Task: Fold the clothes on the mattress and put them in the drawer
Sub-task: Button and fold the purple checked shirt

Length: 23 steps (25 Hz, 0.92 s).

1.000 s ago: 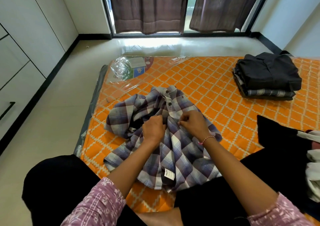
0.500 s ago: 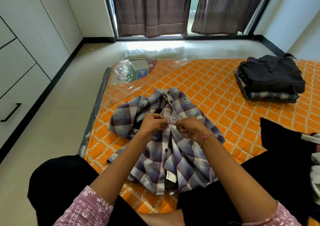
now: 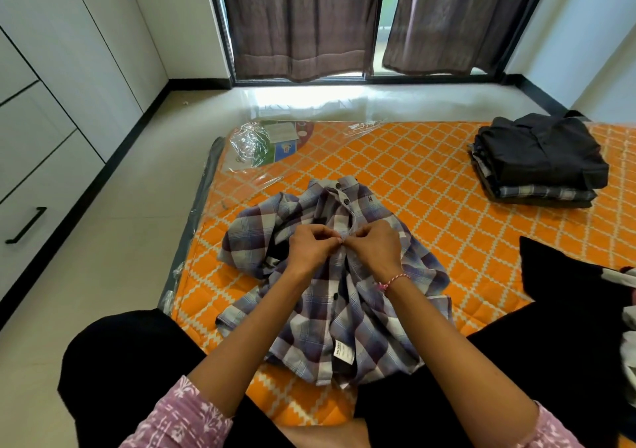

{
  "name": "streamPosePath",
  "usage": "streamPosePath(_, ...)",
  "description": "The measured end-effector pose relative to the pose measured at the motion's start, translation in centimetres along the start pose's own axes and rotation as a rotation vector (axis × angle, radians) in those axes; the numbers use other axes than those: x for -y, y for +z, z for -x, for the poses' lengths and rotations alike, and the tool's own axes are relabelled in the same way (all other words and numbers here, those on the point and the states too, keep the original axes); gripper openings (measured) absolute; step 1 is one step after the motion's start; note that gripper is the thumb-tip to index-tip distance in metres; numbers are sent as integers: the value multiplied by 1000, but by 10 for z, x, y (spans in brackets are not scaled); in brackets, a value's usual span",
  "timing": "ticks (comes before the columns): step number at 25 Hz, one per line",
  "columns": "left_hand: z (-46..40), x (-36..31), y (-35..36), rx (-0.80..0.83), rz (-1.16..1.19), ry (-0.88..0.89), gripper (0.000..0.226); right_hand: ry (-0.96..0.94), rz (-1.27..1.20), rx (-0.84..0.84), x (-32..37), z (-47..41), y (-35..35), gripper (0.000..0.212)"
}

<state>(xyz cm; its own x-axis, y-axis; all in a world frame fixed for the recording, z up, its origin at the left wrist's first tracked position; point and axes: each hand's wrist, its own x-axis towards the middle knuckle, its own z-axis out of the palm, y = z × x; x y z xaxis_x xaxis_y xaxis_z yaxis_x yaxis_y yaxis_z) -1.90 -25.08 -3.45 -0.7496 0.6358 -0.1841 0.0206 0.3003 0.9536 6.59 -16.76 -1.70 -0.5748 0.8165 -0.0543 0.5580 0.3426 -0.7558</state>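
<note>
Both hands have drawn closer together since a second ago, fingertips now almost touching at the button placket. Left hand point(image 3: 311, 248) and right hand point(image 3: 375, 248) each pinch an edge of the plaid shirt point(image 3: 330, 310), which lies rumpled on the orange mattress point(image 3: 430, 186), collar pointing away toward the curtains point(image 3: 299, 21), long axis running from the person outward. Folded dark clothes point(image 3: 540, 158) sit stacked far right

Left hand point(image 3: 311, 246) and right hand point(image 3: 375, 247) meet fingertip to fingertip, fingers curled.
</note>
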Motion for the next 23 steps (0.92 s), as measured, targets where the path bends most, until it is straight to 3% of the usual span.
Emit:
streamPosePath(5, 1, 0, -5, 53, 140, -29, 13, 112, -288, 199, -3, -6, -7, 35)
streamPosePath(10, 1, 1, -3, 33, 77, -3, 5, 135, -308, 188, -5, -4, -4, 28)
streamPosePath(12, 0, 2, -1, -9, -54, 54, 3, 177, -354, 195, -5, -3, -2, 15)
streamPosePath(15, 0, 1, 5, -96, -238, 119, 4, 175, -333, 209, -3, -4, 1, 15)
streamPosePath(23, -2, 2, 10, -119, -201, 100, 9, 199, -400, 239, -4, -10, -7, 10)
